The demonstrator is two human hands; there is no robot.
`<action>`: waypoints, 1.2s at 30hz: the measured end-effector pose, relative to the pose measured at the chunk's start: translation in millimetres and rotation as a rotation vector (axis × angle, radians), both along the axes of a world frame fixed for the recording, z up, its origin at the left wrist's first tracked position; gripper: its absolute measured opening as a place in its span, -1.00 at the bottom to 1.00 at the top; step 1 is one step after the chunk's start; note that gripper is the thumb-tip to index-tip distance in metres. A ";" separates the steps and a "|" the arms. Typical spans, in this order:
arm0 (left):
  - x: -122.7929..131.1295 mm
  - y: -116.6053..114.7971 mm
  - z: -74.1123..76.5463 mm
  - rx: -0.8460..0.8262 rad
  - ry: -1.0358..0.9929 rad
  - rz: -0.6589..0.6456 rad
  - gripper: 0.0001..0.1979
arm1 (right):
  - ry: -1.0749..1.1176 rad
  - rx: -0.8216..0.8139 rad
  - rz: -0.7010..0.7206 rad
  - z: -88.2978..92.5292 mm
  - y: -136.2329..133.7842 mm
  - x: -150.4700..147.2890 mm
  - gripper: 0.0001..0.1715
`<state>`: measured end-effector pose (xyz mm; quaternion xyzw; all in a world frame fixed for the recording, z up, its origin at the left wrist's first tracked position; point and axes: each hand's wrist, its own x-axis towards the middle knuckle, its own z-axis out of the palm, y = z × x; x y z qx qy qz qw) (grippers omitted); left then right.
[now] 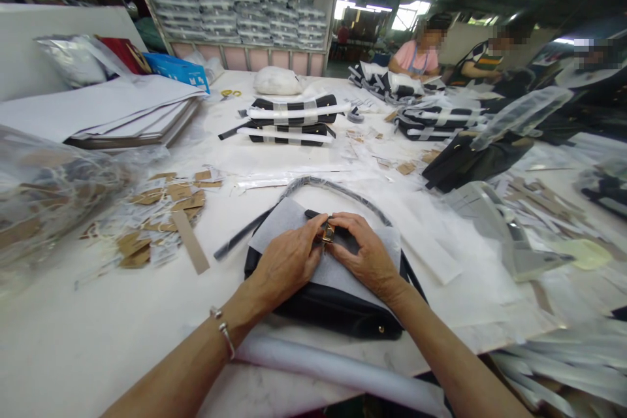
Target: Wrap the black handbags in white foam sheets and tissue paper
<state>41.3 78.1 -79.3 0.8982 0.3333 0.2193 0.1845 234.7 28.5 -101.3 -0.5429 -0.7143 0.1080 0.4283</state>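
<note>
A black handbag (343, 313) lies on the white table in front of me, with a pale tissue sheet (274, 222) over its upper face. Above the sheet, my left hand (289, 258) and my right hand (365, 251) meet at a gold metal clasp (328, 233). Fingers of both hands are closed around the clasp, one hand on each side. Just beyond them a short black strap end (311, 214) sticks out. The bag's plastic-wrapped handle (337, 187) arches away from me behind the hands. My fingertips partly hide the clasp.
Paper tags (181, 199) and a cardboard strip (190, 241) lie to the left. A white plastic-like roll (333, 366) lies nearest me. Wrapped black bags (294, 111) and yellow scissors (230, 93) are farther back. A grey dispenser-like object (494, 228) stands right. Co-workers (416, 62) sit beyond.
</note>
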 end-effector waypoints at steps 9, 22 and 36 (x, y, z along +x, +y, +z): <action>-1.5 -0.2 -1.2 -0.035 0.050 0.013 -0.39 | -0.067 0.138 0.033 0.5 -5.0 -2.0 -0.80; -0.8 0.6 -5.8 -0.001 0.046 0.034 -0.61 | -0.077 0.052 0.113 8.9 -5.3 -3.5 -0.75; -8.1 1.6 -6.4 0.098 -0.058 -0.161 -0.71 | -0.126 0.012 0.111 5.7 -2.1 -3.4 -0.91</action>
